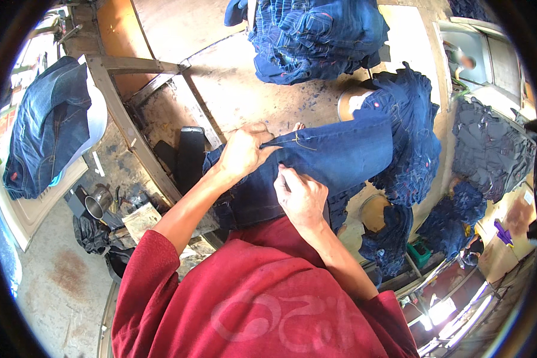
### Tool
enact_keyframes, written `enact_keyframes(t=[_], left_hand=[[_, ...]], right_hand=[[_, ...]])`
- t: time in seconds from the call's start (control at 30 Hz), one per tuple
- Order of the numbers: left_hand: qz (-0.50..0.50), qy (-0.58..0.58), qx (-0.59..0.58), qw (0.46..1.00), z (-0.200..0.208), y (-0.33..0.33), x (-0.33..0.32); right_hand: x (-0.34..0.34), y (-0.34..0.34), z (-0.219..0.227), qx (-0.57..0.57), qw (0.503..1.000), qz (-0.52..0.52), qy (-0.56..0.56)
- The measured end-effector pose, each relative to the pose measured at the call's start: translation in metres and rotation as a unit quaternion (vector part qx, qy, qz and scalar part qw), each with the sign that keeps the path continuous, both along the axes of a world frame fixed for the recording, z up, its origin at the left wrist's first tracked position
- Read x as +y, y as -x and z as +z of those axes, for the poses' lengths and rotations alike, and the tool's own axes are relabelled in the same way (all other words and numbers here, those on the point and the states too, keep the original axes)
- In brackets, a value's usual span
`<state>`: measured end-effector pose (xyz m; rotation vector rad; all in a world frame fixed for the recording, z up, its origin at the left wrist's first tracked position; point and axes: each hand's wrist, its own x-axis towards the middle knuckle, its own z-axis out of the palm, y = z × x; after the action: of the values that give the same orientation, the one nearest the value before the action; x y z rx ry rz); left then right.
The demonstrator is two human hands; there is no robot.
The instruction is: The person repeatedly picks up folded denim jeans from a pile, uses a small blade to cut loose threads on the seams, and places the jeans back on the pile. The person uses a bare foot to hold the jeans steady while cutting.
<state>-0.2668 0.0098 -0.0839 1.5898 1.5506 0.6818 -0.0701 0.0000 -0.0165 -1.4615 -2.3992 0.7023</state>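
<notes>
A pair of blue denim jeans lies stretched across in front of my body, with one leg reaching to the right. My left hand pinches the jeans' upper edge between thumb and fingers and lifts it a little. Loose yellowish threads hang from that edge, just right of the pinch. My right hand rests close to the denim, lower and to the right, its fingers curled and pressed together. Whatever those fingers may hold is hidden.
A tall denim pile stands ahead, another heap to the right. More jeans drape over a support at left, beside a wooden frame. A metal cup stands among clutter. Dark garments lie far right.
</notes>
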Motion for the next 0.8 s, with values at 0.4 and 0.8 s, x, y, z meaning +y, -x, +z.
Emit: enact_keyframes(t=[0.4,0.8], left_hand=[[0.009,-0.032,0.027,0.999,-0.0083,-0.0038,-0.005],[0.035,-0.066,0.015,0.997,-0.0094,-0.007,-0.0065]], right_hand=[[0.0004,-0.0005,-0.0046,0.024,0.999,-0.02,0.016],[0.0024,0.0003,-0.0047,0.034,0.998,-0.034,0.034]])
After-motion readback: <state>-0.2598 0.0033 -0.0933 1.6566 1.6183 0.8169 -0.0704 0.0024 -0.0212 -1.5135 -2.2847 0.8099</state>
